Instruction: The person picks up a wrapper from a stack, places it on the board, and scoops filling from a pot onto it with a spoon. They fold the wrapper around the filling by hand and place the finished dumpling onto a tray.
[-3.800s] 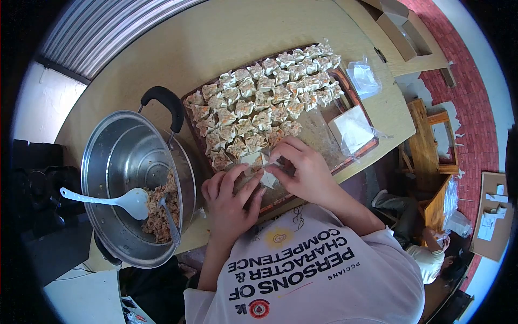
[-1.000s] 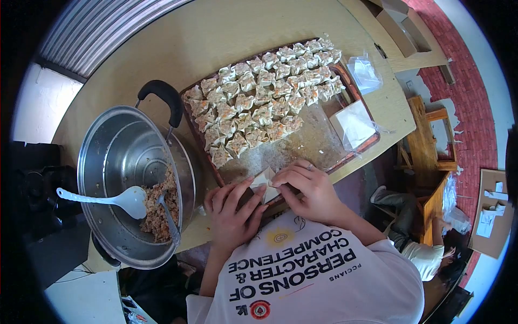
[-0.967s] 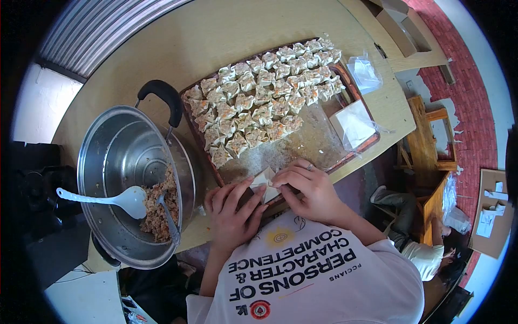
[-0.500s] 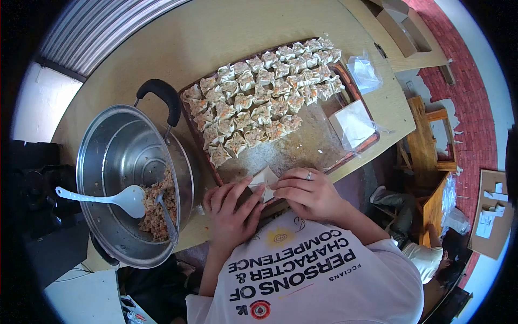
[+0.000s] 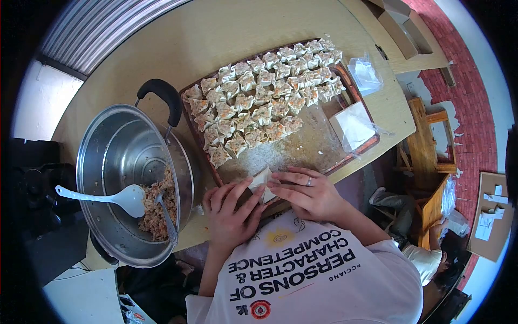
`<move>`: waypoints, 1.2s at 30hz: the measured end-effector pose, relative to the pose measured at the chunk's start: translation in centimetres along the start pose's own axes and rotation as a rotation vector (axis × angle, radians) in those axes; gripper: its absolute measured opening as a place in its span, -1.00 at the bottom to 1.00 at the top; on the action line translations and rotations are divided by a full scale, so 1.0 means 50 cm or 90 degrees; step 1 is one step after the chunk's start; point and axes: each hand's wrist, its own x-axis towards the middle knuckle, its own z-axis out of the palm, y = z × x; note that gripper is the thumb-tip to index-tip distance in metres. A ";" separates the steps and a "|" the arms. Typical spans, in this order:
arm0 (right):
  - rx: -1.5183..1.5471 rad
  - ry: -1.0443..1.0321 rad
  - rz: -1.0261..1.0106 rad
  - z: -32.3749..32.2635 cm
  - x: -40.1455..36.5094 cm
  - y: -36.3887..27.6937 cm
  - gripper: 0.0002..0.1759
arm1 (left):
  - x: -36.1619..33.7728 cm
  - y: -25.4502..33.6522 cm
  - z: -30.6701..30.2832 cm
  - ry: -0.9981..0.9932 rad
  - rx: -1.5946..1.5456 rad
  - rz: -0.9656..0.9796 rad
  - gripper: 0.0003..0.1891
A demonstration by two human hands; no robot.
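My left hand (image 5: 234, 210) and my right hand (image 5: 313, 194) meet at the near edge of the tray. Between them is a pale square dumpling wrapper (image 5: 261, 181), its upper corner standing above my fingers. My left fingers curl around its left side, and my right fingertips press at its right side. Whether it is one sheet or several, I cannot tell. Just beyond, rows of open-topped dumplings (image 5: 253, 105) fill much of the floured tray (image 5: 280, 154). A stack of white wrappers (image 5: 352, 126), partly under clear plastic, lies at the tray's right end.
Left of the tray stands a large metal pot (image 5: 124, 162) with a black handle (image 5: 162, 94). It holds minced filling (image 5: 154, 216), a white ladle (image 5: 116, 198) and a metal spoon (image 5: 167, 218). A plastic bag (image 5: 365, 74) lies beyond the tray; another person (image 5: 421, 259) sits at lower right.
My right fingers have spread and shifted slightly along the wrapper's right side. My left hand keeps its hold nearly unmoved. The other person's arm at lower right has moved slightly.
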 end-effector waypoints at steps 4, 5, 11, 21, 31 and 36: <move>0.041 0.073 0.037 -0.007 0.005 0.005 -0.49 | -0.001 0.003 -0.005 0.015 -0.029 -0.011 -0.52; 0.042 0.072 0.036 -0.015 0.006 0.007 -0.49 | -0.003 0.005 -0.007 0.026 -0.053 -0.015 -0.51; 0.001 0.059 0.082 -0.022 0.000 0.015 -0.61 | -0.020 0.005 -0.002 0.033 -0.050 -0.015 -0.51; -0.069 0.116 0.048 -0.004 -0.001 0.007 -0.61 | 0.021 0.027 0.005 0.013 0.080 0.011 -0.56; -0.181 0.151 -0.059 0.013 -0.007 0.009 -0.74 | 0.035 0.039 0.014 0.038 0.114 0.018 -0.63; -0.175 0.134 -0.053 0.013 -0.007 0.012 -0.73 | 0.043 0.047 0.014 0.031 0.127 0.017 -0.71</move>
